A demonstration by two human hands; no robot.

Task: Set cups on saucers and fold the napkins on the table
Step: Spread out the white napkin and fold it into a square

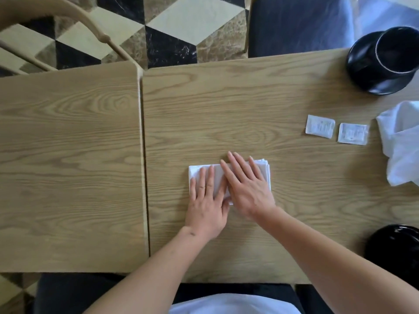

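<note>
A white cloth napkin folded into a small rectangle (217, 177) lies flat on the light oak-grain wooden table (226, 105). Both hands lie on it with straight fingers, palms down. The left hand (207, 200) covers the left half of the folded napkin, and the right hand (247, 186) covers the right half, its fingers partly over the left hand's fingers, so the two hands touch each other.

Far to the right of the folded napkin, two small white paper sachets (336, 130) lie side by side. Further right of the folded napkin, at the frame edge, a crumpled white cloth napkin (401, 141) lies unfolded. Beyond the folded napkin to the far right, a black glossy cup (394, 53) stands on a black round saucer (362, 71). Nearer than the folded napkin and to its right, another black glossy dish (394, 248) is partly cut off; I cannot tell what it is.
</note>
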